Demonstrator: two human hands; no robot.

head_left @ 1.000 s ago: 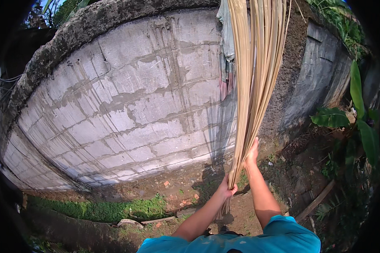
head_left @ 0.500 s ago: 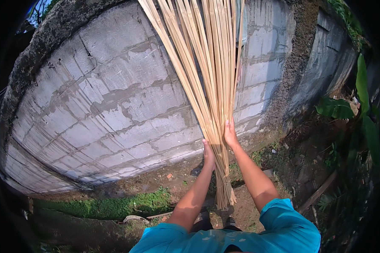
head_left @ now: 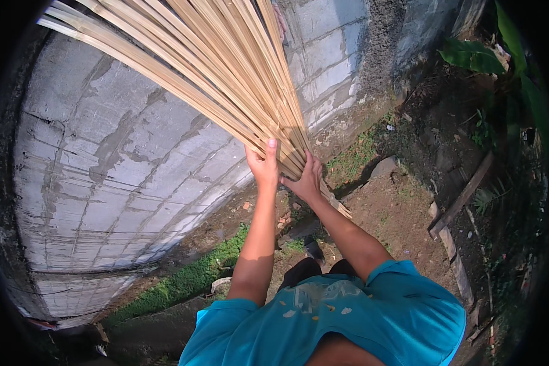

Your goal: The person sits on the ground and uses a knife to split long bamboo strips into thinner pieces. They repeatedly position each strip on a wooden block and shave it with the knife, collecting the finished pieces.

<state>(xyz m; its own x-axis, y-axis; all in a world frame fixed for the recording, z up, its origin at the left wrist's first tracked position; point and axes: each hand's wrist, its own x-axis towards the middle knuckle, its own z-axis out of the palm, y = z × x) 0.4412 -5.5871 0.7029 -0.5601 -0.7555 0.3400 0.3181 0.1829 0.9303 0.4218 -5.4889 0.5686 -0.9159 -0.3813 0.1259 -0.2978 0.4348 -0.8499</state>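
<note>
A big bundle of long split bamboo strips (head_left: 216, 70) slants up from my hands to the upper left, fanned wide at the far end. My left hand (head_left: 263, 166) grips its left side, thumb pointing up along the strips. Just below and to the right, my right hand (head_left: 306, 178) is wrapped round the narrow lower part, its fingers on the right edge. The short butt ends stick out past my right hand towards the ground. The far tips run out of the picture.
A grey block wall (head_left: 122, 152) stands along the left and far side, behind the bamboo. Green ground plants (head_left: 177, 283) grow at its foot. On the right lie a wooden plank (head_left: 462, 195) and a stone (head_left: 385, 167), with broad-leaved plants (head_left: 473, 56) beyond.
The bundle has swung to the left and tilts more, its butt ends now to the right. My right hand has moved down below my left. The view has turned to the right.
</note>
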